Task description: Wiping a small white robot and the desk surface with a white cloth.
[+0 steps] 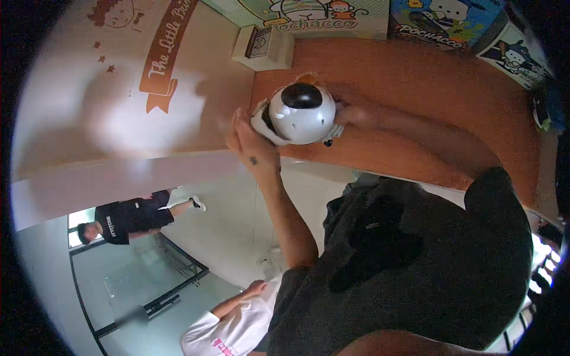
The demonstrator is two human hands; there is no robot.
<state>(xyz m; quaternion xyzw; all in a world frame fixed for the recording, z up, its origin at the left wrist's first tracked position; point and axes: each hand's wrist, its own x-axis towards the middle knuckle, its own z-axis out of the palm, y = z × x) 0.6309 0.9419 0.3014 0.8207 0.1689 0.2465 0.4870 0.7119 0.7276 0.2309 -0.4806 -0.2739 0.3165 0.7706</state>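
Note:
A glossy white, rounded toy figure [303, 126] with a large black oval on top is held between my two hands over the reddish-brown wooden surface. My left hand [254, 145] presses against its left side, next to a white flap-like part. On the right side, my right hand [351, 113] grips the figure, its fingers partly hidden behind it. A bit of orange shows at the figure's far edge, and a small black piece sticks out at its lower right. The underside is out of sight.
A small cream box-shaped stand [267, 48] sits at the back left of the wooden surface [415, 86]. Cartoon picture panels [442, 24] line the back. A printed pale wall [202, 113] rises at the left. Beyond are a person in black [133, 219] and one in white [237, 323].

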